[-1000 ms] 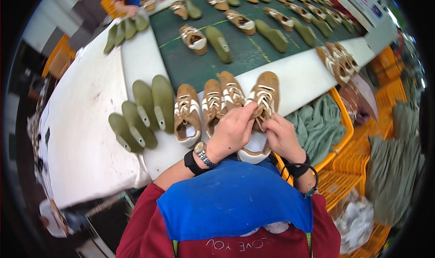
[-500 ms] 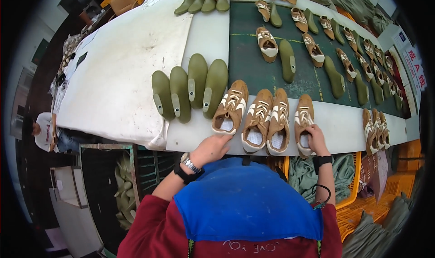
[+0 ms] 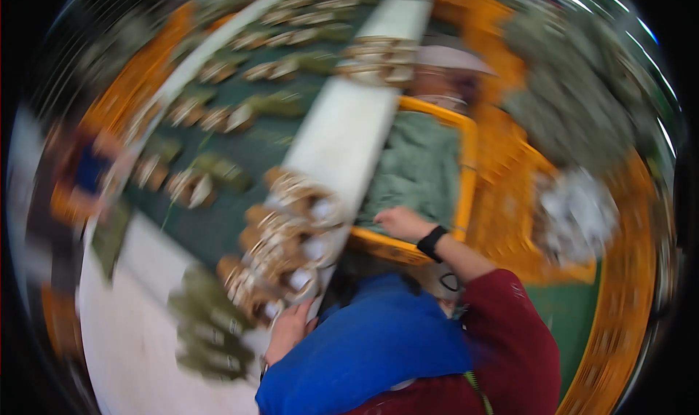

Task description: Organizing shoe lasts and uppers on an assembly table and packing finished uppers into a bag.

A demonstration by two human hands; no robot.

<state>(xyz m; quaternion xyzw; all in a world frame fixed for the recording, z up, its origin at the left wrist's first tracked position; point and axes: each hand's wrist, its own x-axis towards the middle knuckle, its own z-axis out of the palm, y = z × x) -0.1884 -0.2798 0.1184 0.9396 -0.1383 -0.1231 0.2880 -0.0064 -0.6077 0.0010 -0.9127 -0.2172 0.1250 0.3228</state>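
My left hand (image 3: 290, 332) lies at the edge of the white table (image 3: 342, 124) with its fingers stretched out, beside the heel of the nearest brown-and-white sneaker (image 3: 251, 295). Several such sneakers stand in a row there, laced, with white insoles showing. My right hand (image 3: 403, 223) is over a yellow crate (image 3: 467, 167) filled with green cloth (image 3: 415, 171). Its fingers are curled in at the cloth, and whatever is between them is hidden. Olive-green shoe lasts (image 3: 211, 327) form a blurred group to the left of my left hand.
Rows of sneakers and lasts stand on the dark green belt (image 3: 240, 153). Another sneaker group (image 3: 377, 60) sits farther along the white edge. Yellow crates (image 3: 502, 196), a heap of green sacks (image 3: 575, 80) and a clear plastic bag (image 3: 575, 215) lie right. A blurred person (image 3: 95, 164) is across the belt.
My view has swung to the right. My right hand has left the right-hand sneaker and moved over the crate's green cloth. My left hand stays at the table edge near the sneakers.
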